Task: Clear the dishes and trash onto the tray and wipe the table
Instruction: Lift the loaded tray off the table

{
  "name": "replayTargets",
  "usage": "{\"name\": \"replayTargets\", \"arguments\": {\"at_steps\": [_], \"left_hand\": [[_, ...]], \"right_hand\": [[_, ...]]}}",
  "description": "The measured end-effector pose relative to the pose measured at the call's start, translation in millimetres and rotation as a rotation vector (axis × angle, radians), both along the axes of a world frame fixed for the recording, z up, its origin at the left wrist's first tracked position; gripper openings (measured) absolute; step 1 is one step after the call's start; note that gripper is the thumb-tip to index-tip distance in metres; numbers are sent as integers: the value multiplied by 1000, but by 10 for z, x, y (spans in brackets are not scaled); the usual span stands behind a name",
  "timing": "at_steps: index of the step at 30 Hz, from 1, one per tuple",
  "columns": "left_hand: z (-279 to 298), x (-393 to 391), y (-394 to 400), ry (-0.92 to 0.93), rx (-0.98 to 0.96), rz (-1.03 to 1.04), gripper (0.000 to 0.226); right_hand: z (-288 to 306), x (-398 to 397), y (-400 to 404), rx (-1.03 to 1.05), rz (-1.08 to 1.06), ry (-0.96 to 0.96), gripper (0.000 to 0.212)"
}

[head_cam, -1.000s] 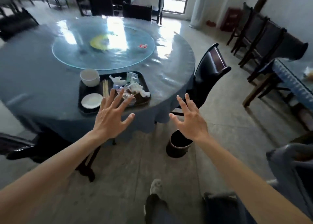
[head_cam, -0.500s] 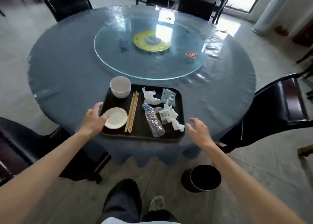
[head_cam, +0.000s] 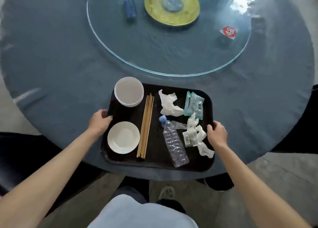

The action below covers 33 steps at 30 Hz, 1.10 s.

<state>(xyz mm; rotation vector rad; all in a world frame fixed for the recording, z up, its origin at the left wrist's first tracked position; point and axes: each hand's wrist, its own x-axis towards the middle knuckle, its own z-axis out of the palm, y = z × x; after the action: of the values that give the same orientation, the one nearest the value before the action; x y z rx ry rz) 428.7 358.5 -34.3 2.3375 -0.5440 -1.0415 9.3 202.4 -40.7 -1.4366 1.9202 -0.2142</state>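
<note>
Both grips curl round the black tray (head_cam: 154, 162): my left hand (head_cam: 99, 121) on its left rim, my right hand (head_cam: 217, 134) on the right. Between them lie bowl (head_cam: 129, 91), saucer (head_cam: 123, 137), chopsticks (head_cam: 146, 126), plastic bottle (head_cam: 173, 141) and crumpled tissues (head_cam: 169, 103), on the round worktop (head_cam: 60, 64).

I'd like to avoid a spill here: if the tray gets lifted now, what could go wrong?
The plastic bottle lies on its side on the tray and may roll if it tilts. The bowl overhangs the far-left corner and could tip off. The chopsticks lie loose and could slide.
</note>
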Motion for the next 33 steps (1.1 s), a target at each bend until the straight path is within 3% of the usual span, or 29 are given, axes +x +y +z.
{"name": "replayTargets", "arguments": {"at_steps": [6,12,33], "left_hand": [[-141,56,27,-39,-35,33,34],[-173,183,-31,58,0,63,31],[162,139,-141,-63,-21,-121,26]], "right_hand": [[-145,110,-50,-86,-196,-43,33],[-119,13,-123,-62,-187,-18,25],[-43,-184,-100,-180,-234,-85,25]]}}
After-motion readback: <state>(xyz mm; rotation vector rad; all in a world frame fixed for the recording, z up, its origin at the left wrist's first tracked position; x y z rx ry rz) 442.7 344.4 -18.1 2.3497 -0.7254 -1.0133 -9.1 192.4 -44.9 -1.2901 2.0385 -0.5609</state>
